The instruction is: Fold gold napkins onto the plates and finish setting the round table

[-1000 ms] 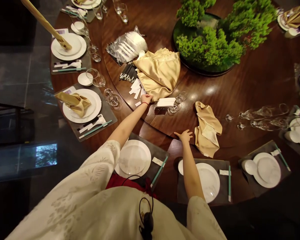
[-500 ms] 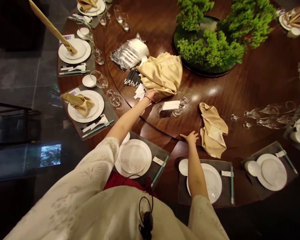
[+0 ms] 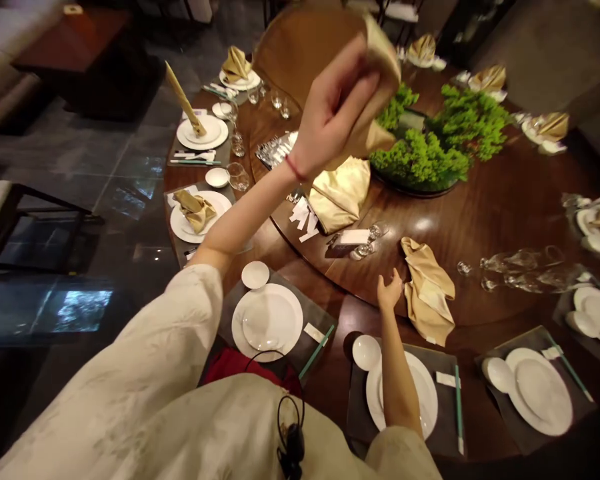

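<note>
no words, numbers or brands can be read anywhere here. the white paper slips (image 3: 303,219) lying on the wooden turntable (image 3: 480,220), the white packet (image 3: 354,237) near them and the small white card (image 3: 445,379) on a dark place mat (image 3: 450,427) show no legible writing; any marks on them are too small or blurred to tell.

A round dark wooden table (image 3: 330,333) carries a turntable (image 3: 505,213) holding a green plant (image 3: 420,160), a gold napkin (image 3: 427,290), white paper slips (image 3: 303,217) and glasses (image 3: 523,270) lying on their sides. Around its edge sit grey placemats (image 3: 447,413) with white plates (image 3: 267,323), small white dishes (image 3: 366,352) and teal chopsticks (image 3: 459,407).
</note>
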`<action>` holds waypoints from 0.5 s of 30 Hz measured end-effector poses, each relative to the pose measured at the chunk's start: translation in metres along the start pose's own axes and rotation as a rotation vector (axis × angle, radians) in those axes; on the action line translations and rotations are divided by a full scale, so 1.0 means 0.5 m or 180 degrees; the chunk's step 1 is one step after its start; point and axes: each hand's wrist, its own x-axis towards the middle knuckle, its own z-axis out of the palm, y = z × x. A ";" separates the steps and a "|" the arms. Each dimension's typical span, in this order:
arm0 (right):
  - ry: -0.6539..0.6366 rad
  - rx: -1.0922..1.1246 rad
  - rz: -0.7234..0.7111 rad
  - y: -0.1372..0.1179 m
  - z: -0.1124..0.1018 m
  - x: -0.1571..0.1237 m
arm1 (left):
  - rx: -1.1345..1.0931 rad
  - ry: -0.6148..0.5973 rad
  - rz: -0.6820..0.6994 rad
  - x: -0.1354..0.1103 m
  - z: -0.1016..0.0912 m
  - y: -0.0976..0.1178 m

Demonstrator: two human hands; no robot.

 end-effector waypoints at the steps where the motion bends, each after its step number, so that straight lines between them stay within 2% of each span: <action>1: 0.0346 0.0317 -0.0352 -0.047 -0.033 -0.026 | 0.0123 -0.0067 0.0143 -0.035 -0.003 0.042; 3: 0.0823 0.1022 -0.1066 -0.147 -0.109 -0.092 | 0.0349 -0.0202 0.0431 -0.092 -0.018 0.135; 4: 0.0933 0.1355 -0.1439 -0.196 -0.149 -0.131 | 0.0443 -0.0286 0.0570 -0.119 -0.029 0.186; 6: 0.0813 0.1904 -0.2256 -0.282 -0.228 -0.221 | 0.0595 -0.0528 0.0829 -0.176 -0.052 0.292; 7: 0.0531 0.2092 -0.2693 -0.317 -0.263 -0.268 | 0.0651 -0.0680 0.0936 -0.208 -0.061 0.342; 9: -0.0366 0.2333 -0.3551 -0.368 -0.318 -0.362 | 0.0712 -0.0982 0.1078 -0.277 -0.074 0.430; 11: -0.1347 0.2374 -0.4135 -0.393 -0.351 -0.445 | 0.0723 -0.1210 0.1055 -0.347 -0.081 0.489; 13: -0.2039 0.2186 -0.4313 -0.394 -0.370 -0.512 | 0.0712 -0.1327 0.0898 -0.415 -0.087 0.520; 15: -0.2448 0.1862 -0.4234 -0.375 -0.385 -0.559 | 0.0738 -0.1370 0.0700 -0.479 -0.095 0.531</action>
